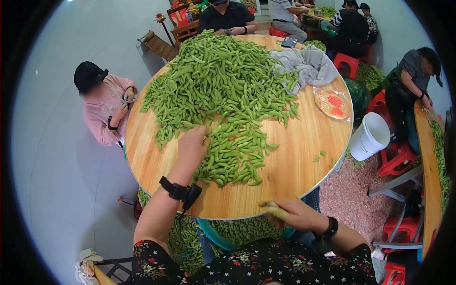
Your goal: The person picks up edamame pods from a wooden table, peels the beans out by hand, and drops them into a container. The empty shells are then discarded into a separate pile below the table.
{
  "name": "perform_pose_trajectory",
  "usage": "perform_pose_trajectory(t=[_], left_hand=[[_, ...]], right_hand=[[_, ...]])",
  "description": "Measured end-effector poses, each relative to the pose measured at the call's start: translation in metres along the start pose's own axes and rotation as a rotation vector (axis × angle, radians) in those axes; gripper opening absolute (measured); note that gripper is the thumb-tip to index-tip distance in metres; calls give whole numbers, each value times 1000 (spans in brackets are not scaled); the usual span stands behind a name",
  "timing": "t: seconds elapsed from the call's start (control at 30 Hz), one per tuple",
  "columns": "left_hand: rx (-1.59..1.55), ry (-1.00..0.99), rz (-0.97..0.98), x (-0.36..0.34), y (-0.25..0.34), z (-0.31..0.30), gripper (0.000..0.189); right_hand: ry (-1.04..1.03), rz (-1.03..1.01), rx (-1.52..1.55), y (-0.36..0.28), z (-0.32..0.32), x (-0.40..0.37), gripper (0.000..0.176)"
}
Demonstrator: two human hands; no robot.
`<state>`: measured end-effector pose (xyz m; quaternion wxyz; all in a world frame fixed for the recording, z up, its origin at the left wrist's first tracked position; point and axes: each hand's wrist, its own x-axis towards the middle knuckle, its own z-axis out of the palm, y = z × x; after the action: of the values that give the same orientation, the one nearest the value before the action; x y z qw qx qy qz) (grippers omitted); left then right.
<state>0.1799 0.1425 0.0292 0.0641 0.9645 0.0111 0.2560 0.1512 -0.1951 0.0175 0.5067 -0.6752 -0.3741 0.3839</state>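
Observation:
A large heap of green soybean pods (213, 71) covers the far half of the round wooden table (294, 161). A smaller spread of soybean pods (232, 152) lies nearer to me. My left hand (192, 145) rests at the left edge of this spread, its fingers turned down toward the pods and mostly hidden. Over the table's front edge, my right hand (297, 214) is closed around a small object with a narrow tip, which I cannot make out. Below it stands a teal basin (204, 225) holding pods.
On the table lie a grey cloth (308, 64), a round packet in clear plastic (333, 103) and a phone (289, 42). A white bucket (368, 137) stands at right. People sit at left (104, 104), across (225, 19) and at right (408, 85). Red stools (396, 159) stand around.

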Motion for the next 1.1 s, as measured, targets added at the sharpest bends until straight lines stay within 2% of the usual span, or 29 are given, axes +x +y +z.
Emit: perform_pose_trajectory(t=[0.03,0.1,0.17,0.2,0.27,0.3,0.37,0.5,0.57,0.7,0.77,0.97,1.1], left_hand=[[-53,-30,-27,-7,10,-6,22],[-115,-73,-49,-23,34,-18,22],[-169,-115,38,-40,62,-30,21],[-177,-124,39,-46,71,-32,21],[-141,-112,171,-54,81,-34,21],[-142,-115,169,-56,82,-32,21],[-101,-19,283,-56,81,-28,19],[-126,34,299,-49,77,-26,18],[-251,0,275,-47,74,-26,16],[-360,18,209,-39,79,-33,18],[-447,10,237,-36,78,-36,25],[-449,-41,257,-34,81,-47,40],[-459,-37,273,-31,81,-51,33]], right_hand=[[-6,43,192,-7,1,7,35],[85,65,350,-17,3,28,35],[201,-132,375,14,8,61,35],[207,-123,380,8,10,66,35],[229,-59,562,-5,12,76,31],[229,-57,563,-4,13,80,31],[251,-84,457,-1,14,89,26],[294,-84,518,-12,12,91,21],[306,-162,595,-12,12,92,18],[306,-177,614,-23,10,88,19],[290,-201,624,-25,8,87,21],[270,-171,621,-37,5,79,23],[285,-188,588,-34,4,80,22]])
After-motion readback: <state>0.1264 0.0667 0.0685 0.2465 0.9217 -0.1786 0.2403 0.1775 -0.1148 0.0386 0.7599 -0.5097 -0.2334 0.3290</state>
